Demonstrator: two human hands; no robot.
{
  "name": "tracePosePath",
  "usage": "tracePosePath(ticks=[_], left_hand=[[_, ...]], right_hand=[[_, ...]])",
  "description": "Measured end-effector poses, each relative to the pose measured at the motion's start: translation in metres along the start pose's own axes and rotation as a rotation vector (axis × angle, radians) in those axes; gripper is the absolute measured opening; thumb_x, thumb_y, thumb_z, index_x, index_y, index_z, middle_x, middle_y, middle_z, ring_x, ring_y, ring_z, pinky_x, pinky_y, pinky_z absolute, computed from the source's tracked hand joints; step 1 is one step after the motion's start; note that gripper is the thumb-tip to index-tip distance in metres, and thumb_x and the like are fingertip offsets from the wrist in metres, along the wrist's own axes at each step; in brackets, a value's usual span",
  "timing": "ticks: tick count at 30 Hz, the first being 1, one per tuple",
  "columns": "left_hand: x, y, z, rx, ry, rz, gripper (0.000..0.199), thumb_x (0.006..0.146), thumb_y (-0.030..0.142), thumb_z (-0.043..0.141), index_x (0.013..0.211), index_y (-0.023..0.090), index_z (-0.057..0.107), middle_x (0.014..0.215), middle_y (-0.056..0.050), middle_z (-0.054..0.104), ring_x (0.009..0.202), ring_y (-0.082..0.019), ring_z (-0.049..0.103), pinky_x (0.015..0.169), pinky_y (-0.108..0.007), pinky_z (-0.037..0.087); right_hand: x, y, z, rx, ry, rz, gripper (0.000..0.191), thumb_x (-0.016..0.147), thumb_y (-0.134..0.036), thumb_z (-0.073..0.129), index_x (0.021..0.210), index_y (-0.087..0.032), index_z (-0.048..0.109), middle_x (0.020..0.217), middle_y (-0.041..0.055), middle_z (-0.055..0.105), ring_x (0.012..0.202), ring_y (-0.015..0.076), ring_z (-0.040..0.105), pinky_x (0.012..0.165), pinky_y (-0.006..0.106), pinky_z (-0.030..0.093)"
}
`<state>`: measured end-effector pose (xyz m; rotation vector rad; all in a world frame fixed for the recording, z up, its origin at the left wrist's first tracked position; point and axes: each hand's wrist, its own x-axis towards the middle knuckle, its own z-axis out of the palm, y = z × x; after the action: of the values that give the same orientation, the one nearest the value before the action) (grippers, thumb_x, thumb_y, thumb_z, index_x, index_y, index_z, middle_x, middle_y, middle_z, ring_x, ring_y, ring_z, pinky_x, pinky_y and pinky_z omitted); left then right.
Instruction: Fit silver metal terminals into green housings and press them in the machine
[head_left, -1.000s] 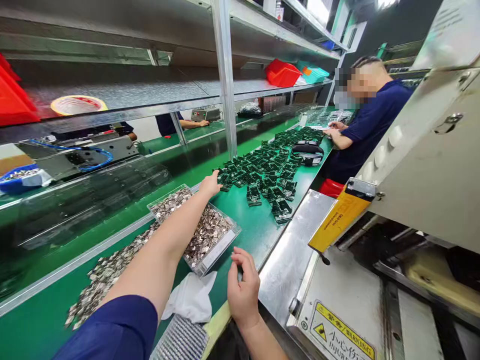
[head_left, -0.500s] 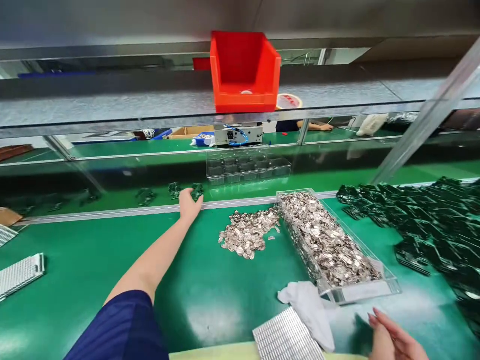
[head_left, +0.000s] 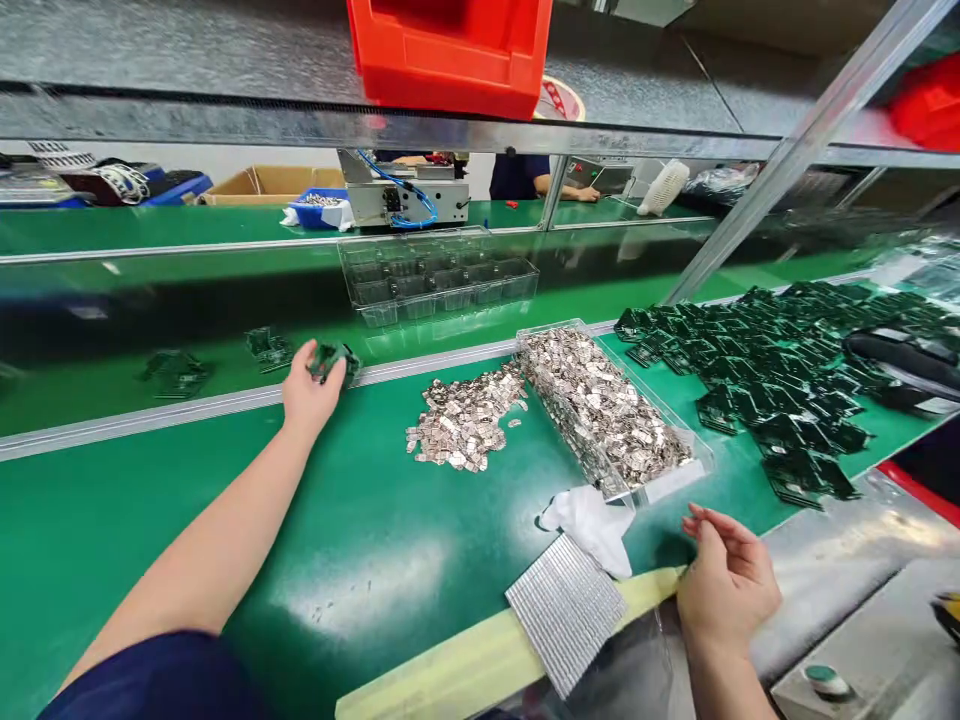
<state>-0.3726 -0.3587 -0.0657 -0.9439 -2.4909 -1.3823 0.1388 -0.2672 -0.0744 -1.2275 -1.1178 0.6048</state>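
Out to the left, my left hand (head_left: 313,392) has its thumb and fingers closed around a small green circuit board (head_left: 335,363), just at the metal rail (head_left: 420,362); whether it is one board or a small stack I cannot tell. My right hand (head_left: 727,580) is by the front edge of the green table, loosely curled, with nothing visible in it. Near it lie a crumpled white cloth (head_left: 596,525) and a ridged silver sheet (head_left: 566,612). A clear tray (head_left: 694,470) full of small silver metal pieces stands mid-table, with a loose pile (head_left: 461,420) of them beside it.
Many green circuit boards (head_left: 750,360) cover the right side. More boards (head_left: 176,373) sit beyond the rail on the left. A clear compartment tray (head_left: 439,285) stands behind the rail. Overhead is a shelf with a red bin (head_left: 457,70); a slanted metal post (head_left: 742,220) rises at right.
The view has tilted down and turned right. My left hand is still at the board near the rail, with the board now between its fingers. My right hand shows more fully and its fingers are more curled.
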Motion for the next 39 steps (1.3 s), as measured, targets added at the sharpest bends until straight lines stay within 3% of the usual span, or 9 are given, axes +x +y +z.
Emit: tracePosePath(ticks=[3,7,10,15,19,24,29,34,39], left_hand=[[-0.085,0.014,-0.03,-0.003,-0.127,0.007,0.067,0.078,0.045,0.064,0.138,0.021,0.045,0.12,-0.011,0.068,0.113,-0.028,0.064,0.101,-0.04,0.048],[-0.174,0.031,-0.069,0.001,-0.314,-0.027,0.069,0.081,0.05,0.061,0.141,0.027,0.039,0.13,-0.009,0.064,0.117,-0.029,0.062,0.101,-0.044,0.049],[-0.194,0.032,-0.091,-0.073,-0.416,0.052,0.094,0.076,0.051,0.068,0.15,0.029,0.015,0.151,-0.013,0.041,0.134,-0.03,0.046,0.105,-0.047,0.044],[-0.174,0.024,-0.111,0.009,-0.718,0.24,0.107,0.076,0.045,0.071,0.152,0.031,-0.002,0.154,-0.016,0.035,0.142,-0.034,0.031,0.11,-0.055,0.035],[-0.16,0.024,-0.112,0.052,-0.904,0.302,0.088,0.073,0.049,0.073,0.147,0.033,0.027,0.141,-0.013,0.052,0.133,-0.036,0.045,0.106,-0.053,0.04],[-0.161,0.029,-0.111,0.086,-0.903,0.335,0.096,0.06,0.053,0.08,0.143,0.031,0.036,0.135,-0.012,0.056,0.135,-0.04,0.04,0.109,-0.058,0.033],[-0.17,0.029,-0.109,0.032,-0.773,0.259,0.068,0.063,0.048,0.079,0.123,0.028,0.054,0.129,-0.011,0.058,0.126,-0.037,0.051,0.1,-0.05,0.046],[-0.186,0.048,-0.084,-0.349,-0.455,-0.076,0.062,0.057,0.042,0.083,0.106,0.023,0.049,0.105,-0.007,0.062,0.095,-0.026,0.067,0.083,-0.041,0.057],[-0.211,0.1,-0.048,-0.751,-0.534,-0.352,0.057,0.06,0.037,0.084,0.1,0.023,0.045,0.088,0.001,0.063,0.069,-0.014,0.066,0.062,-0.027,0.058]], right_hand=[[-0.012,-0.025,0.015,-0.023,-0.138,-0.207,0.015,0.088,-0.033,0.061,0.097,-0.022,0.063,0.09,0.009,0.066,0.078,0.0276,0.064,0.075,0.044,0.051],[-0.033,-0.066,0.074,-0.288,-0.718,-0.392,0.018,0.091,-0.023,0.053,0.102,-0.019,0.066,0.091,0.0076,0.069,0.08,0.0221,0.066,0.074,0.033,0.053],[-0.042,-0.082,0.131,-0.746,-1.017,-0.448,0.024,0.095,-0.016,0.046,0.11,-0.015,0.065,0.102,0.0121,0.066,0.095,0.0236,0.064,0.083,0.031,0.049],[-0.04,-0.075,0.182,-0.876,-1.041,-0.349,0.013,0.092,-0.016,0.057,0.097,-0.01,0.068,0.104,0.0171,0.062,0.083,0.0257,0.066,0.071,0.031,0.047],[-0.037,-0.064,0.18,-0.878,-1.044,-0.288,0.008,0.089,-0.013,0.061,0.093,-0.013,0.068,0.099,0.0135,0.064,0.083,0.023,0.065,0.071,0.028,0.045],[-0.038,-0.061,0.169,-0.843,-1.037,-0.242,0.006,0.088,-0.013,0.063,0.092,-0.013,0.068,0.096,0.0118,0.064,0.083,0.0209,0.063,0.073,0.027,0.043],[-0.039,-0.062,0.163,-0.812,-1.02,-0.208,0.006,0.088,-0.014,0.063,0.091,-0.013,0.068,0.1,0.0131,0.062,0.083,0.0204,0.063,0.071,0.027,0.043],[-0.038,-0.068,0.161,-0.711,-1.009,-0.148,0.008,0.084,-0.009,0.064,0.078,-0.013,0.067,0.092,0.0137,0.065,0.076,0.0216,0.063,0.066,0.028,0.044],[-0.043,-0.086,0.116,-0.454,-1.048,-0.105,0.011,0.089,-0.018,0.059,0.084,-0.017,0.069,0.071,0.0025,0.066,0.067,0.0178,0.064,0.063,0.026,0.049]])
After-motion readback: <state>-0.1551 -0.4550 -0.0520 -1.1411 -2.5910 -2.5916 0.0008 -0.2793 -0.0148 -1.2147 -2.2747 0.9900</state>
